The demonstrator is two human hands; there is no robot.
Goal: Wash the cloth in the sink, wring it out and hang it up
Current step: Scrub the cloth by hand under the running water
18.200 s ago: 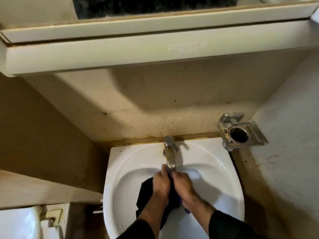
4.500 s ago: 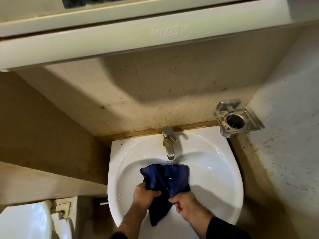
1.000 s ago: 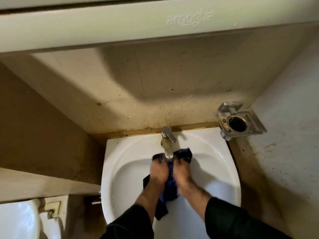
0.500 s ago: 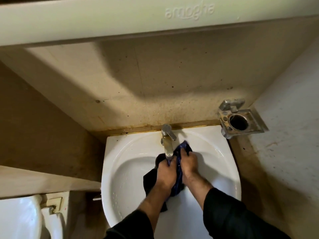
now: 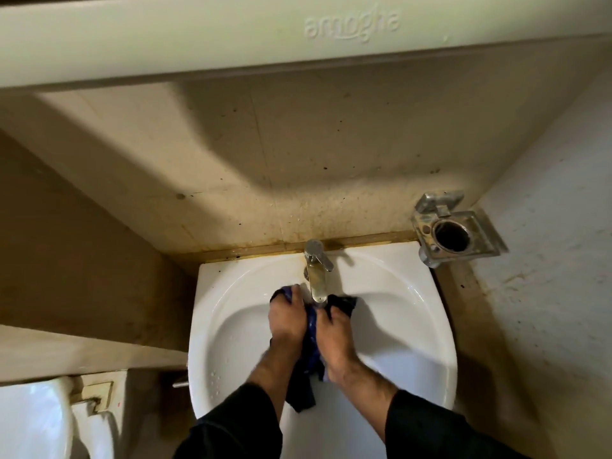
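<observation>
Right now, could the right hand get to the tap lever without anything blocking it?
Probably yes. The right hand grips the cloth just below the spout; the tap lever sits uncovered above, but it must release the cloth first.

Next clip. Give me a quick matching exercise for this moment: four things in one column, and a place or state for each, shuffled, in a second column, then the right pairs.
Things:
1. cloth
2. tap
3. metal holder
4. toilet

Places or states:
A. fixed to the wall at the sink's back right corner
B. at the lower left, beside the sink
C. bunched between the left hand and right hand over the basin
D. stands at the middle of the sink's back rim

Pairs: 1-C, 2-D, 3-A, 4-B
</observation>
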